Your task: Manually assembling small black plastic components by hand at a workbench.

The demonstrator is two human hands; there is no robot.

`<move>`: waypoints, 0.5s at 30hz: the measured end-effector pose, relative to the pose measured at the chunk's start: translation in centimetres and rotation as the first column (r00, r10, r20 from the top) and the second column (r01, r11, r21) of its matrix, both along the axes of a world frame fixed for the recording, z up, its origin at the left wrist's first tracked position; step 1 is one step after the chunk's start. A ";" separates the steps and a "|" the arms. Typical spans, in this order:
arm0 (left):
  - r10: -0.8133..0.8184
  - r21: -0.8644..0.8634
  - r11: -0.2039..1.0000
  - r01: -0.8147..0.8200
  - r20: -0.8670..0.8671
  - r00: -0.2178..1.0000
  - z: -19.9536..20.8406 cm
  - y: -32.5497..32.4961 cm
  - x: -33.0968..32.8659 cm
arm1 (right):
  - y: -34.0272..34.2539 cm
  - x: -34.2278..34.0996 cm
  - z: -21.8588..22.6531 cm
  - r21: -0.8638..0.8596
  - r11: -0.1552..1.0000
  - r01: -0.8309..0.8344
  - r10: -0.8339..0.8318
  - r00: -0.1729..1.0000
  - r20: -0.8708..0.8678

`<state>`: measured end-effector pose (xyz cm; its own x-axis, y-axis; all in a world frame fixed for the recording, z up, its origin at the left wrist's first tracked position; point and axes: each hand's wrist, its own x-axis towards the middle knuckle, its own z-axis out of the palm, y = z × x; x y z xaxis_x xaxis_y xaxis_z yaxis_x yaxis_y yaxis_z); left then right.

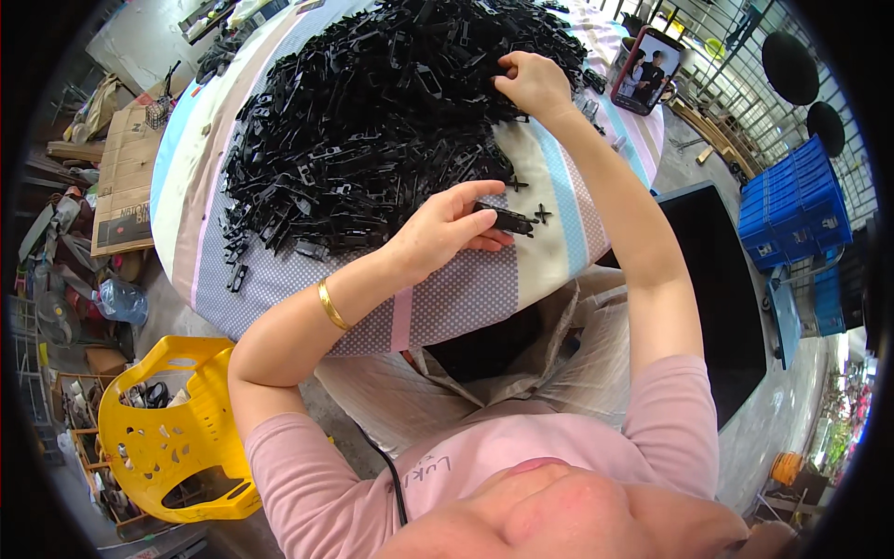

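Note:
A large heap of black plastic parts (363, 130) covers much of the table. My left hand (438, 231) is at the heap's near right edge, its thumb and fingers closed around a long, narrow black plastic part (507, 220). Just beyond that part, small black cross-shaped pieces (542, 214) lie on the cloth. My right hand (540, 86) reaches to the heap's far right side. Its thumb and fingertips are drawn together against the black parts, and whatever they grip blends into the heap.
A patterned cloth (447, 303) covers the round table. A phone (646, 71) stands upright at the far right, beside a cup. A yellow plastic chair (172, 438) is on the left, near a cardboard box (124, 182). Blue crates (796, 210) are stacked on the right.

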<state>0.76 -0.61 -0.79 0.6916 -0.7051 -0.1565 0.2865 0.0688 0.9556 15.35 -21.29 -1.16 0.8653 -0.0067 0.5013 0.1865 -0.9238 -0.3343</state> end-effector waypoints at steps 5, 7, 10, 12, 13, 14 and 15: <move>0.054 -0.058 0.996 -0.061 -0.111 0.992 -0.2 0.3 0.1 | 0.4 -0.5 0.3 -0.013 1.000 -0.002 0.002 1.000 0.000; 0.086 -0.112 0.988 -0.105 -0.161 0.983 -0.3 0.2 0.3 | -0.7 -1.5 0.7 0.028 0.998 -0.065 0.063 0.996 0.056; 0.140 -0.190 0.964 -0.184 -0.223 0.965 -0.3 0.1 0.7 | -1.4 -5.3 1.6 0.137 0.970 -0.200 0.180 0.973 0.144; 0.194 -0.251 0.935 -0.251 -0.232 0.953 -0.1 0.3 0.6 | -0.7 -9.2 2.7 0.248 0.833 -0.494 0.488 0.868 0.090; 0.211 -0.262 0.926 -0.273 -0.240 0.948 0.1 0.3 0.6 | -0.3 -10.8 2.8 0.273 0.788 -0.552 0.558 0.827 0.065; 0.212 -0.262 0.925 -0.275 -0.244 0.946 0.0 0.3 0.6 | 0.2 -12.3 3.0 0.299 0.741 -0.601 0.619 0.785 0.042; 0.226 -0.251 0.925 -0.284 -0.234 0.945 0.0 0.3 0.6 | 0.6 -13.6 3.2 0.282 0.731 -0.621 0.637 0.770 0.046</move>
<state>1.31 -0.34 -0.79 0.8289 -0.5437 -0.1318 0.4042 0.4192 0.8130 1.75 -20.66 2.00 0.7435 0.4230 0.5179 0.6687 -0.4743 -0.5727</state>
